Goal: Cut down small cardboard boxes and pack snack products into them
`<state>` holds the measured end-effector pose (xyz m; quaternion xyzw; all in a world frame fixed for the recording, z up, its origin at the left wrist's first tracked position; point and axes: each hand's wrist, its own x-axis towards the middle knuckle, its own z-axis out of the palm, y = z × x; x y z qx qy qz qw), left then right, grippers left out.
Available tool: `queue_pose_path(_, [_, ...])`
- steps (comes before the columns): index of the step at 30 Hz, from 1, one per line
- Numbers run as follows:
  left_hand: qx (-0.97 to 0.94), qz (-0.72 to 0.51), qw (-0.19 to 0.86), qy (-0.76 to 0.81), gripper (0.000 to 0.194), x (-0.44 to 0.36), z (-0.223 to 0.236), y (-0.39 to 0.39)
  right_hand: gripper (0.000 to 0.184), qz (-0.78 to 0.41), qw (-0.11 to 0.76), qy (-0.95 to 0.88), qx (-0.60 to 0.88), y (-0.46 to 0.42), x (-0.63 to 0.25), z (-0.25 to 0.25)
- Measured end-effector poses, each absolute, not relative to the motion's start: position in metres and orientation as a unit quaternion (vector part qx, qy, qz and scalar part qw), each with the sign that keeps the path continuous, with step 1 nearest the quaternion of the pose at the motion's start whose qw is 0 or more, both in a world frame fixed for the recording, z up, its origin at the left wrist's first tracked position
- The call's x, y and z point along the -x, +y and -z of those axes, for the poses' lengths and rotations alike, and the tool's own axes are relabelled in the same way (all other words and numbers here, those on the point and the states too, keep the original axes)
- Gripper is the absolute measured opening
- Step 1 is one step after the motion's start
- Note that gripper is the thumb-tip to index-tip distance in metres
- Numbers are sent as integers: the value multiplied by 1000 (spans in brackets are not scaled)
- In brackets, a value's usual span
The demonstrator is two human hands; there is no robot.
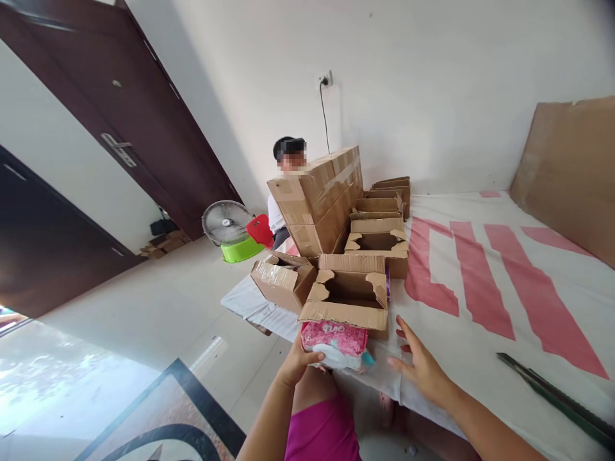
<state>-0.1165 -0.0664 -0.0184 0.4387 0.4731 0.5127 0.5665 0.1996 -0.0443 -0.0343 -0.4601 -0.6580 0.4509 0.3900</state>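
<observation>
My left hand (296, 362) grips a pink and white soft packet (336, 344) at the near edge of the white cloth with red stripes (480, 333). The packet lies just in front of an open, empty cardboard box (346, 296). My right hand (419, 366) hovers to the right of the packet with its fingers spread, holding nothing.
Several more open cardboard boxes (377, 244) run back in a row, beside a tall closed stack (319, 198). A person sits behind the stack. A fan (225, 223), green basin (241, 250) and red object (260, 229) stand on the floor. A dark long tool (552, 394) lies at right. Cardboard sheet (571, 173) leans on the wall.
</observation>
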Motion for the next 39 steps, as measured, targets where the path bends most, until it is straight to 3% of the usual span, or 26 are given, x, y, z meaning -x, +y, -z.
queue_pose_path(4, [-449,-515,567,460,75,110,16,-63,88,-373,438,-683,449,-37,-177,44])
queue_pose_path(13, [-461,-524,591,406,85,75,8,-18,84,-243,491,-670,501,-16,-194,70])
queue_pose_path(20, [-486,-515,582,400,92,56,7,27,81,-233,475,-654,540,-6,-207,90])
queue_pose_path(29, [-496,-511,524,466,95,52,8,42,70,-131,427,-734,512,-9,-211,105])
queue_pose_path(36, [-527,-478,384,589,95,47,9,21,86,123,464,-741,470,-13,-199,51])
queue_pose_path(39, [-540,-455,330,626,83,46,5,9,81,197,408,-783,426,-8,-177,17])
